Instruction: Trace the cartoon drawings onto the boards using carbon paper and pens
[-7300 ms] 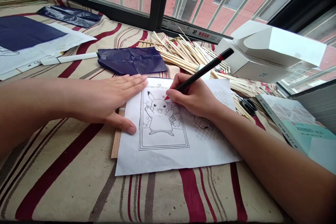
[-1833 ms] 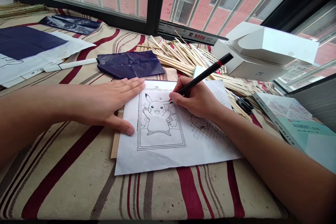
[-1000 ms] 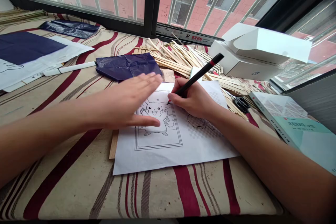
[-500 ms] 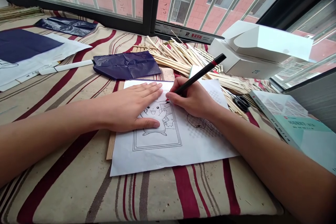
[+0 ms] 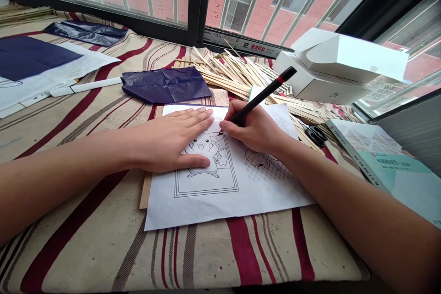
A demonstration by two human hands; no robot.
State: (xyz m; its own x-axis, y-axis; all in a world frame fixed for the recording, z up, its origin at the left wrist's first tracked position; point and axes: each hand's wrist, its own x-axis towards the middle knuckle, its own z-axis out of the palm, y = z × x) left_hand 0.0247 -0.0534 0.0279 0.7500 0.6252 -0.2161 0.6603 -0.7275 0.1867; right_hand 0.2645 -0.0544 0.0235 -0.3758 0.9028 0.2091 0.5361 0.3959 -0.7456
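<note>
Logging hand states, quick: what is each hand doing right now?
Left hand: open, pressed flat on the paper.
Right hand: closed, holding the pen, tip on the paper.

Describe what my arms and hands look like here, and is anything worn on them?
The left forearm and right forearm are bare as far as the picture shows them, with no sleeves in view. The left grip and right grip are bare hands, with no glove, ring, watch or bracelet visible. The nails that show look short and unpainted.
</note>
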